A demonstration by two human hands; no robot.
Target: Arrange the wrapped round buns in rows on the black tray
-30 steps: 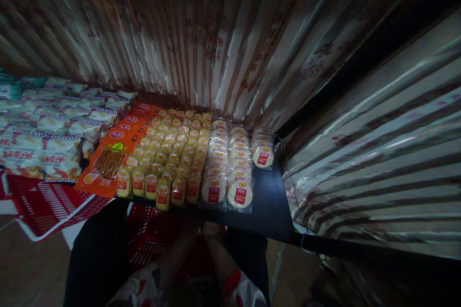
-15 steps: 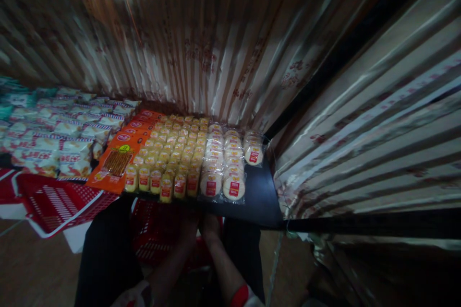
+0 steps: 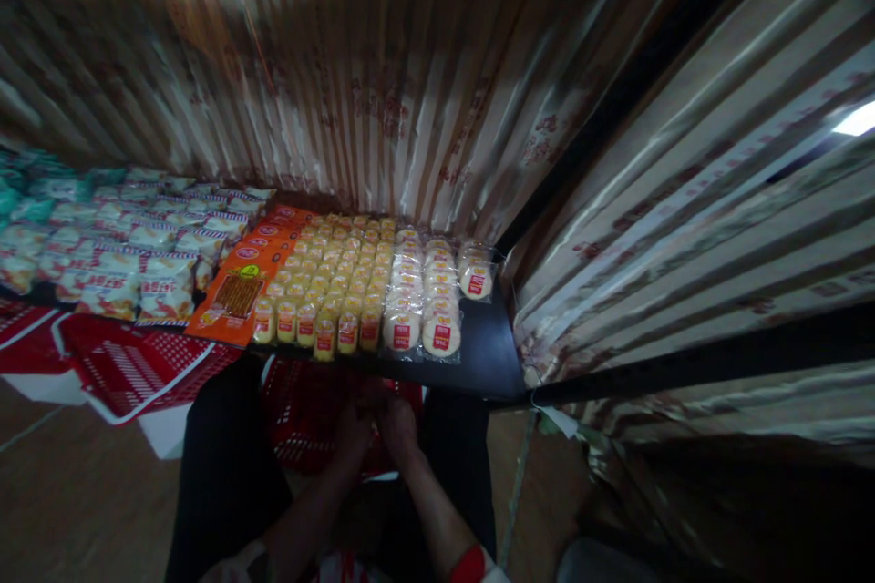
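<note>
My left hand (image 3: 356, 419) and my right hand (image 3: 397, 424) are close together, low between my knees. Both are over a red shopping basket (image 3: 293, 414) with slotted sides, just below the shelf's front edge. Deep shadow covers the fingers, so whether they hold anything cannot be made out. Above them on the dark shelf (image 3: 488, 351) lie rows of small yellow wrapped cakes (image 3: 328, 282). To their right are columns of round white wrapped biscuits (image 3: 441, 332). An orange snack packet (image 3: 239, 291) with a picture of brown sticks lies left of the cakes.
White-and-blue snack bags (image 3: 109, 282) and teal packets (image 3: 41, 182) fill the shelf's left part. Another red basket (image 3: 129, 369) stands at lower left. Pleated printed sheeting (image 3: 383, 91) closes the back and right. A dark bar (image 3: 656, 373) runs right from the shelf corner.
The view has shifted, and the shelf sits a little higher in the picture. My hands now show more fully over the red basket, near each other. The goods on the shelf look unchanged.
</note>
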